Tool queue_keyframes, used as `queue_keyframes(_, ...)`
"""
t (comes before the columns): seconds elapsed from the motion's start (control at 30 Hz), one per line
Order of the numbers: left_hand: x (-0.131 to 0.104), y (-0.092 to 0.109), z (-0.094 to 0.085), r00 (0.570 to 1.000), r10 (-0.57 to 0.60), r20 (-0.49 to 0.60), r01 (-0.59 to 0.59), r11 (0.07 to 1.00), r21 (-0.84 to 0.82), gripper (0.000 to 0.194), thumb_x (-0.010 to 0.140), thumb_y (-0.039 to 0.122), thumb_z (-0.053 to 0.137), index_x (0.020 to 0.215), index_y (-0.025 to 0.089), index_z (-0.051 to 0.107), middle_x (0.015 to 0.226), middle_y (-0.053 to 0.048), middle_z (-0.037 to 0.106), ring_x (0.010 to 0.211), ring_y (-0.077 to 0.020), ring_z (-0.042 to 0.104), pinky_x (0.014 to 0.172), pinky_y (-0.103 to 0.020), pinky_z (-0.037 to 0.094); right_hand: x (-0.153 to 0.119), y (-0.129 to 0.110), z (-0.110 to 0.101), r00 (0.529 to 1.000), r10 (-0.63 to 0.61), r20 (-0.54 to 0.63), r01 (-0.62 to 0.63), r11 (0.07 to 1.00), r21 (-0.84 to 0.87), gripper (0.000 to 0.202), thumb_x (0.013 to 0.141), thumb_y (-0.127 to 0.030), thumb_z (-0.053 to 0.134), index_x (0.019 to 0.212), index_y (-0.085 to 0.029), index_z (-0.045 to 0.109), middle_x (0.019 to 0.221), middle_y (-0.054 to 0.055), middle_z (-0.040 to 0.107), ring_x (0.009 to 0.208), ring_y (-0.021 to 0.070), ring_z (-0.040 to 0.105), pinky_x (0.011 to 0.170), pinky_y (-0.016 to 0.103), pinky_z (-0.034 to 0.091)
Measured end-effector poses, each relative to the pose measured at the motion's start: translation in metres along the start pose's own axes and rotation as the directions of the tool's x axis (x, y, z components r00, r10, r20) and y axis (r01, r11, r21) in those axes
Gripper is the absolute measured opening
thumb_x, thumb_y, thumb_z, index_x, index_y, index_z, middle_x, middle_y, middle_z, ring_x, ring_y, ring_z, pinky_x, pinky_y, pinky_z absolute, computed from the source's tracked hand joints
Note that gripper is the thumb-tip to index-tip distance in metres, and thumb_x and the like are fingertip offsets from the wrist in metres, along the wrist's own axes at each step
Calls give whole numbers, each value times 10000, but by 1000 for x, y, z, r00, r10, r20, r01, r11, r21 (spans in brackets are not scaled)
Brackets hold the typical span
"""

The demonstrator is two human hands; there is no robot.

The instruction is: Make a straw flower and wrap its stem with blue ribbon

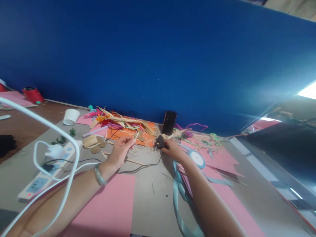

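Partly covered, partly too tiny
Can't see the black object (159, 143) whole past the fingers of the right hand (174, 149), nor identify the dark speck (166, 196) toward the table's (153, 214) near edge.

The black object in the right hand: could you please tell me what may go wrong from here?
The dark phone-like device stands close behind the right hand and the black object, so a bump might topple it. The thin black cord runs close to a loose stick; a tug might sweep the stick along. Loops of light-blue ribbon lie beside the right forearm, which might catch and drag them.
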State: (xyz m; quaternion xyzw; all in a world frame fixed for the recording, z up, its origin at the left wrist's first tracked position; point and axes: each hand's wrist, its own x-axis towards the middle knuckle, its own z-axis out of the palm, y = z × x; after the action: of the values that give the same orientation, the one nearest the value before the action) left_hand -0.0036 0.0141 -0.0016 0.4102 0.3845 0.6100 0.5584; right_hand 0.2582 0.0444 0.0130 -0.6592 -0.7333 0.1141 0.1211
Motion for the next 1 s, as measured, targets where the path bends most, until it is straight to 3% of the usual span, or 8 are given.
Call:
queue_keyframes(0.1, -4, 2, 3, 999, -20, 26, 20, 1000, 2, 153, 678, 298, 728, 696, 155, 674, 628, -2, 641, 534, -86, 494, 546, -216, 390, -10, -16, -12, 996, -11, -92, 9, 1000, -19, 404, 697, -222, 690, 1084, -151, 596, 1070, 166, 601, 996, 305, 553, 817, 377, 400)
queue_keyframes(0.13, -6, 2, 4, 999, -28, 36, 29, 1000, -5, 151, 682, 297, 726, 708, 157, 677, 629, -2, 642, 534, -87, 492, 546, -217, 390, -14, -25, -16, 983, -49, -177, 51, 999, 7, 402, 722, -250, 679, 1104, -159, 595, 1114, 168, 595, 1022, 306, 548, 843, 395, 401)
queue_keyframes(0.2, -9, 3, 6, 997, -34, 66, 35, 999, -15, 151, 688, 298, 724, 727, 160, 678, 636, -2, 649, 540, -90, 493, 558, -222, 398, -25, -45, -21, 963, -129, -237, 174, 967, 184, 352, 752, -309, 671, 1076, -181, 618, 1050, 123, 642, 932, 255, 593, 815, 374, 436)
queue_keyframes(0.3, -15, 5, 8, 994, 5, 108, -7, 1000, 17, 146, 704, 297, 719, 729, 162, 671, 656, -3, 656, 559, -97, 499, 582, -229, 412, -43, -78, -20, 978, -190, -90, 208, 814, 542, 295, 759, -364, 679, 985, -175, 660, 902, 67, 692, 775, 190, 634, 730, 327, 485)
queue_keyframes(0.43, -23, 9, 9, 989, 57, 138, -74, 990, 120, 159, 732, 315, 701, 749, 160, 673, 654, -9, 641, 584, -116, 520, 587, -242, 420, -57, -105, -11, 977, -188, -97, 200, 668, 717, 260, 724, -334, 719, 931, -182, 684, 881, 44, 706, 785, 173, 634, 764, 322, 493)
queue_keyframes(0.6, -30, 9, 10, 988, 54, 145, -77, 985, 157, 175, 716, 336, 717, 747, 167, 690, 629, -10, 631, 568, -121, 516, 574, -244, 420, -62, -110, -5, 975, -112, -192, 221, 586, 779, 189, 744, -337, 707, 861, -193, 673, 813, 21, 681, 754, 158, 610, 758, 313, 493)
queue_keyframes(0.73, -32, 9, 11, 986, 59, 159, -85, 983, 161, 163, 722, 330, 715, 755, 171, 694, 687, -28, 663, 609, -132, 549, 599, -248, 439, -62, -109, -5, 976, -81, -200, 212, 545, 811, 145, 737, -309, 712, 811, -196, 658, 763, 11, 664, 732, 157, 607, 753, 313, 498)
queue_keyframes(1.0, -33, 9, 12, 985, 52, 166, -84, 978, 191, 183, 730, 341, 707, 734, 161, 679, 633, -13, 627, 580, -120, 512, 562, -239, 416, -62, -111, -2, 979, -62, -194, 196, 554, 809, 99, 721, -271, 701, 735, -192, 642, 700, -1, 649, 665, 144, 592, 684, 287, 496)
